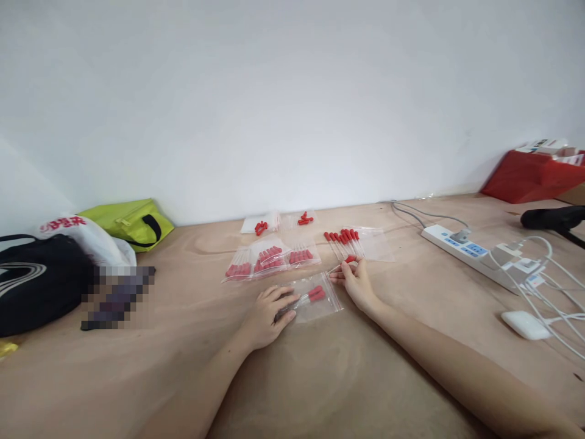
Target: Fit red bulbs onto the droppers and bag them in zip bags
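Left hand (267, 314) rests flat, fingers together, pinning the near-left corner of a small clear plastic bag holding red-capped droppers (315, 297) on the tan wooden surface (320, 378). Right hand (356, 281), just right of the bag, pinches one clear dropper with a red cap (346, 262). Filled bags (269, 259) lie beyond; loose droppers (342, 239) far right of them.

six dropper bags (270, 256), one power strip (473, 253), two hands (267, 315)
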A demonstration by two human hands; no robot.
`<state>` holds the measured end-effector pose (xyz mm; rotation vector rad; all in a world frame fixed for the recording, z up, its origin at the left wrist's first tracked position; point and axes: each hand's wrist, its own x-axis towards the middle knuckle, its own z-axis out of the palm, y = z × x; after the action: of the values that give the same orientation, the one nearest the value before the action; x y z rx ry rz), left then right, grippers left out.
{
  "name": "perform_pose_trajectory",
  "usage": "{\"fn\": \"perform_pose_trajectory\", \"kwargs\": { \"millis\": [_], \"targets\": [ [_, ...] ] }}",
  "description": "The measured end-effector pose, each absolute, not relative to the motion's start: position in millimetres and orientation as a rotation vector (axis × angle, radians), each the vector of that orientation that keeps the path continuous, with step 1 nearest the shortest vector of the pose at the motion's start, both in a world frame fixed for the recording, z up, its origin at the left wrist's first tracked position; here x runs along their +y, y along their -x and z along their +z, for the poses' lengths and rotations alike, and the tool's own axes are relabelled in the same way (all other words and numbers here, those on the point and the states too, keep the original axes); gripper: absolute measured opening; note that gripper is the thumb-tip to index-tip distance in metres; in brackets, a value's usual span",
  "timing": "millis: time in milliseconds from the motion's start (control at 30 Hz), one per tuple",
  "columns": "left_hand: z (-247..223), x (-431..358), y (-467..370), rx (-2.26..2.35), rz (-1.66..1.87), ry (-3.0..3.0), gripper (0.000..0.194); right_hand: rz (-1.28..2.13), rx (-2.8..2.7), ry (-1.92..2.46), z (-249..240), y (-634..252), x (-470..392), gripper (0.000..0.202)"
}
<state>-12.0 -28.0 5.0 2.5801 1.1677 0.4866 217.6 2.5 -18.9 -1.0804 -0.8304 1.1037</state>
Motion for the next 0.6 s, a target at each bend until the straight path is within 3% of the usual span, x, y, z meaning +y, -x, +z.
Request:
{"fn": "perform_pose_trajectory", "kwargs": {
  "millis": [267,600],
  "targets": [
    [7.2,-28.9,10.8,1.169,0.541,-2.538,0.043,1.257,-1.016,1.131,-16.6,-214.3,-7.3,0.032],
    [6.1,-27.6,11.0,1.17,0.526,-2.541,0.043,1.345,-1.295,1.115,-18.9,-212.5,-7.4,0.034]
  ]
}}
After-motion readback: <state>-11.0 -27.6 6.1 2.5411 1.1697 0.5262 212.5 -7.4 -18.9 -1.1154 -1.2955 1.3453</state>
